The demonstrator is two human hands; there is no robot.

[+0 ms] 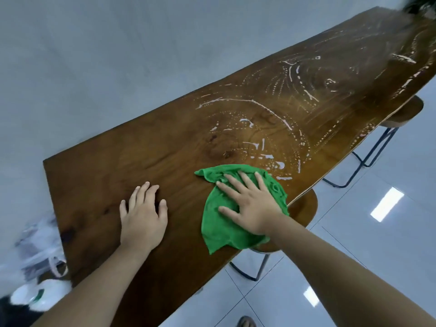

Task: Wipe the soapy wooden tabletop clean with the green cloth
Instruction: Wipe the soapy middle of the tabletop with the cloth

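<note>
No brand, label or writing can be read anywhere. Nearest, the left hand (143, 217) lies flat on the bare, dry-looking end of the wooden tabletop (99, 175), fingers (151, 192) slightly spread and holding nothing. Just beside it, the right hand (250, 204) presses palm-down on the green cloth (219, 230), its fingers splayed wide over the crumpled fabric — the cloth lies under the palm near the tabletop's right edge, one corner hanging just past it. Directly beyond the cloth begin the soap streaks (271, 159), white arcs and dotted swirls that run on across the far length of the board. Two round wooden stools (304, 208) on dark metal legs stand tucked under the right edge — over a glossy pale tiled floor (377, 244). A plain grey wall (118, 55) backs the left side.
</note>
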